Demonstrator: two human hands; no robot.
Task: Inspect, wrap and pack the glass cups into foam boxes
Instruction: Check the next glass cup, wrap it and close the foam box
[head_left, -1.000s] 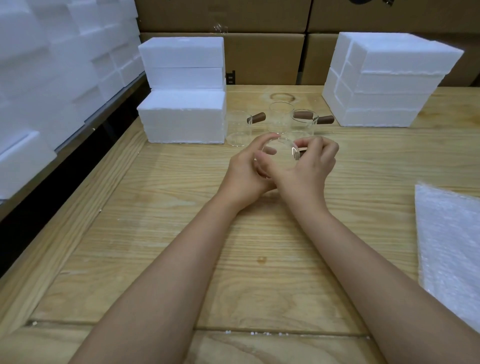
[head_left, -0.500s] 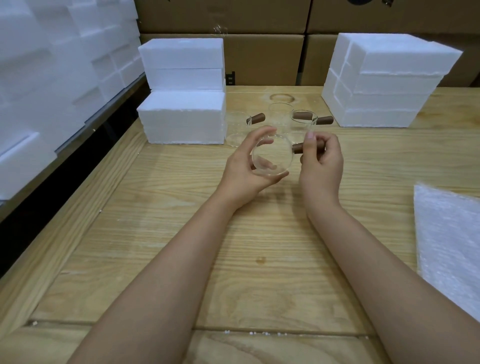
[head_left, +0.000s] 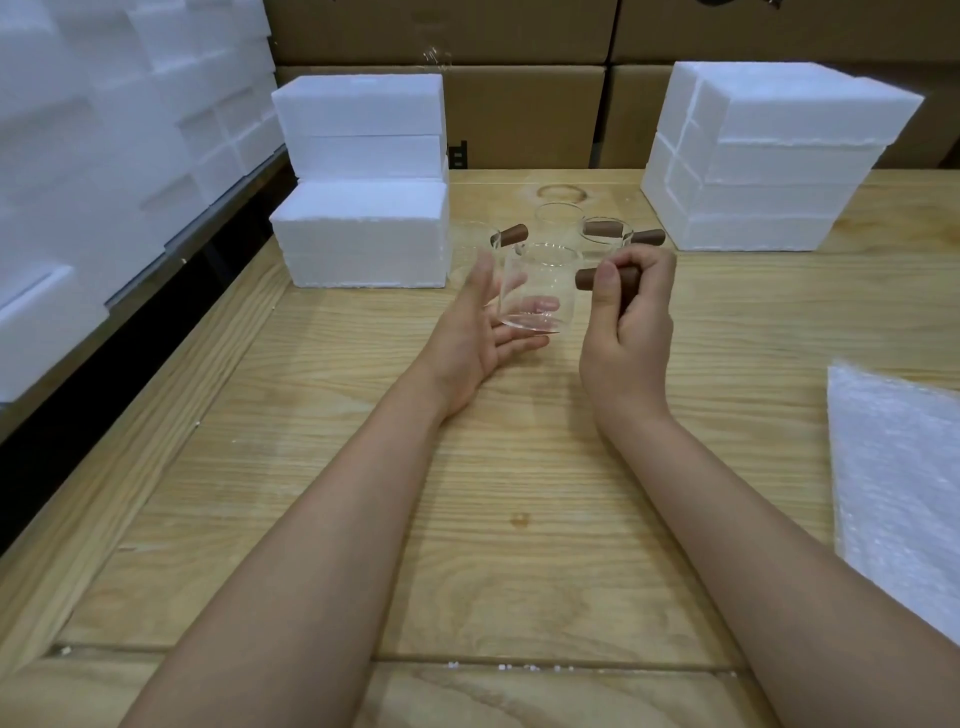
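Note:
A clear glass cup (head_left: 540, 286) with a brown wooden handle (head_left: 589, 278) hangs upright above the wooden table (head_left: 519, 467). My right hand (head_left: 628, 322) grips the handle, thumb on top. My left hand (head_left: 478, 327) lies open beside and under the cup, fingers straight behind its base. Three more glass cups with wooden handles (head_left: 608, 239) stand on the table behind it. Stacked white foam boxes (head_left: 363, 234) stand at the back left, and another stack of foam boxes (head_left: 769, 156) at the back right.
A sheet of white foam wrap (head_left: 898, 488) lies at the table's right edge. More foam pieces (head_left: 104, 130) pile on a shelf at the left. Brown cardboard cartons (head_left: 519, 78) line the back.
The cup has turned from lying on its side, mouth toward me, to upright. My right hand shifted onto the handle and my left hand opened from round the glass.

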